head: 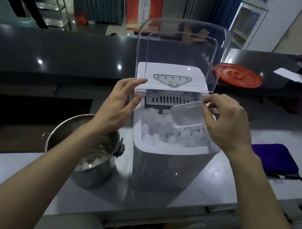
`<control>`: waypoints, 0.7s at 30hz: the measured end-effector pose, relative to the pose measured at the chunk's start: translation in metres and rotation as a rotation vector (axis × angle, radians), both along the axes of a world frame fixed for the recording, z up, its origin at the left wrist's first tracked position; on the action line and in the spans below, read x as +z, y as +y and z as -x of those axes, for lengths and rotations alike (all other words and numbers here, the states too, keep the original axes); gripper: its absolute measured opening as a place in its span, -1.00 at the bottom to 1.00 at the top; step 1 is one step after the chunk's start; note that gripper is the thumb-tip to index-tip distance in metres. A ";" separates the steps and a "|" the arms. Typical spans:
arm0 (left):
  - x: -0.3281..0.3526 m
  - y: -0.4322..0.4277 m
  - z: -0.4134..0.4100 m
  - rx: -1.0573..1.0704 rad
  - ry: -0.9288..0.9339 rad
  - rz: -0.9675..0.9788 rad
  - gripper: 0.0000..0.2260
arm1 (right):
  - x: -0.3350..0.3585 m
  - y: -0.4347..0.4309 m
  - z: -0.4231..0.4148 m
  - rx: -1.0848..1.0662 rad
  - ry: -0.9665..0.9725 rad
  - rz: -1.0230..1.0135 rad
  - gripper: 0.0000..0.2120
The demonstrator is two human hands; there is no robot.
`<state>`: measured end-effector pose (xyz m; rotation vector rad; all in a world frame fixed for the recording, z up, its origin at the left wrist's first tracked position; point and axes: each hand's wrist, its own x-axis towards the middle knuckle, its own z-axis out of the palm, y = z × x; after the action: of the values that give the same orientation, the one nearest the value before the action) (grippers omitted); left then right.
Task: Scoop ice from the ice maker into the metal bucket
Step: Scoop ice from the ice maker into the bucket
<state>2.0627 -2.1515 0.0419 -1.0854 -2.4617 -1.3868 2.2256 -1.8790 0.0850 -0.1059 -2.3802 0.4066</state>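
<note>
A white ice maker stands on the counter with its clear lid raised upright. Its bin is heaped with ice cubes. My right hand pinches the handle end of a white plastic scoop that lies over the ice at the bin's right side. My left hand rests with straight fingers against the left edge of the machine's top, by the lid's lower corner. The metal bucket sits left of the machine, under my left forearm, with some ice at its bottom.
A red round lid lies on the dark raised bar behind the machine. A folded purple cloth lies on the counter to the right. A white paper lies on the bar. A person stands far left.
</note>
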 end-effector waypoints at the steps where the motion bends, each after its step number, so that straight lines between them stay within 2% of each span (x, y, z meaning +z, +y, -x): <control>1: -0.001 0.003 -0.001 0.022 0.012 0.004 -0.62 | -0.003 0.004 0.000 0.013 0.005 -0.011 -0.96; 8: 0.003 0.028 -0.008 0.122 0.040 0.021 -0.61 | -0.011 0.012 0.002 0.092 0.052 -0.093 -0.93; 15: 0.000 0.033 -0.005 0.138 0.053 0.052 -0.58 | -0.010 0.022 -0.001 0.111 0.096 -0.166 -0.94; 21: 0.000 0.033 0.001 0.114 0.040 -0.005 -0.55 | -0.012 0.018 0.004 0.147 0.075 -0.183 -0.91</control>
<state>2.0620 -2.1188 0.0420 -0.9458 -2.4491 -1.3243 2.2214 -1.8607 0.0728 0.1659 -2.3462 0.2542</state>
